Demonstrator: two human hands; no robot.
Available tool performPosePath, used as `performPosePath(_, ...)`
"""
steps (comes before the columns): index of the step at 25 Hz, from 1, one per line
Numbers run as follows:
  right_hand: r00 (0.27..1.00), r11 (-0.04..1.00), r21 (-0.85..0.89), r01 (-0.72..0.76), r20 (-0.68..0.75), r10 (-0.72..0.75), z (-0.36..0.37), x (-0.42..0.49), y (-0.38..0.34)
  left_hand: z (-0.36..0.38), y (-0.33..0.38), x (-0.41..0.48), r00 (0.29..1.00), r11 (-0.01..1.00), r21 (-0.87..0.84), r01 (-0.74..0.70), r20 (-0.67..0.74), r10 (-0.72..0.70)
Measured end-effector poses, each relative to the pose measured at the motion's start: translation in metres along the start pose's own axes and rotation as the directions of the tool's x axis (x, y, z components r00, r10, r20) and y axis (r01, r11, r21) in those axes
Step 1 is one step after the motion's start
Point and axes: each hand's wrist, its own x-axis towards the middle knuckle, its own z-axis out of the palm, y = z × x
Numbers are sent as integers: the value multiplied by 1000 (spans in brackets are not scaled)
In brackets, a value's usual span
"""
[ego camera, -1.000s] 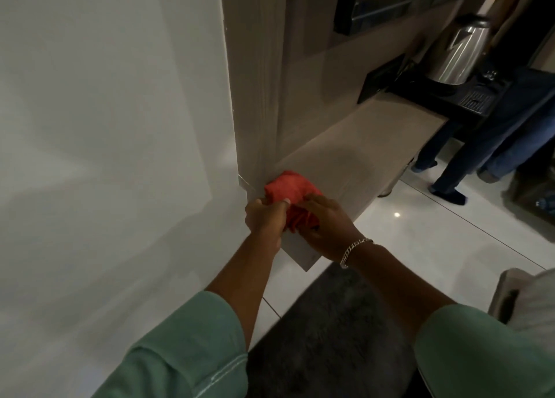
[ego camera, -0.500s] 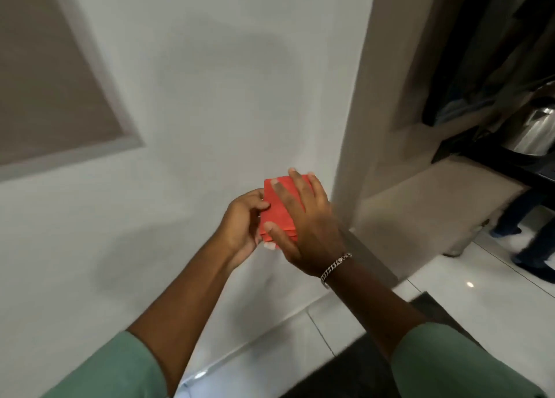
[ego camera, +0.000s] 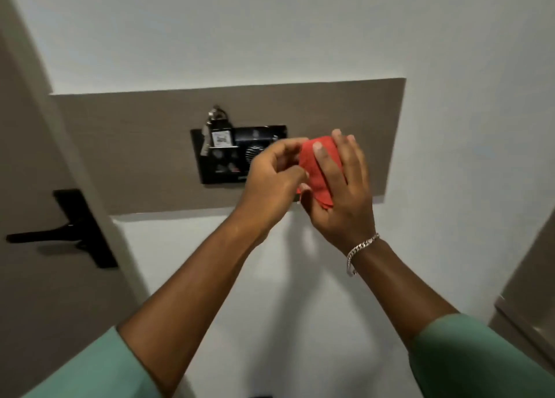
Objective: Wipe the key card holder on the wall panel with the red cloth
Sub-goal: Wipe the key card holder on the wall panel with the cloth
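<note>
A black key card holder (ego camera: 223, 157) is fixed to a grey-brown wall panel (ego camera: 135, 145), with keys and a tag (ego camera: 216, 130) hanging in its slot. The folded red cloth (ego camera: 316, 172) is held up in front of the panel, just right of the holder. My right hand (ego camera: 342, 187) wraps around it from the right, fingers spread over its face. My left hand (ego camera: 273, 175) pinches the cloth's left edge and covers the holder's right part. The cloth does not touch the holder.
A door with a black lever handle (ego camera: 60, 232) stands at the left. White wall (ego camera: 300, 31) surrounds the panel. A wooden cabinet edge (ego camera: 528, 283) shows at the right.
The view has swung from the wooden counter to the wall panel. Both hands have lifted the red cloth off the counter and raised it beside the key card holder.
</note>
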Motion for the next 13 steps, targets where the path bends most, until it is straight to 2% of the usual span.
performPosePath(2, 999, 1000, 21, 1, -42, 0, 22, 20, -20, -39, 17, -1, 967, 975, 64, -215, -128, 221)
performPosePath(3, 998, 1000, 28, -6, -60, 8, 31, 27, -28, -60, 22, -1, 911, 930, 145, -337, -197, 361)
performPosePath(5, 996, 1000, 24, -20, -82, 22, 48, 34, -38, -102, 17, 5, 728, 731, 459, -504, -230, 646)
performPosePath(6, 996, 999, 12, -31, -85, 32, 55, 34, -42, -123, 10, 10, 653, 590, 628, -507, -167, 739)
performPosePath(7, 996, 999, -8, -37, -82, 37, 63, 33, -46, -144, 2, 17, 632, 456, 754, -473, -71, 772)
performPosePath(9, 998, 996, -81, -47, -48, 44, 76, 29, -50, -179, -16, 33, 697, 220, 893, -393, 133, 705)
performPosePath(11, 998, 986, -152, -66, -24, 63, 85, 22, -49, -203, -36, 49, 731, -52, 943, -329, 290, 618)
performPosePath(13, 996, 982, -167, -91, -40, 86, 91, 16, -44, -215, -52, 62, 713, -264, 931, -251, 363, 600)
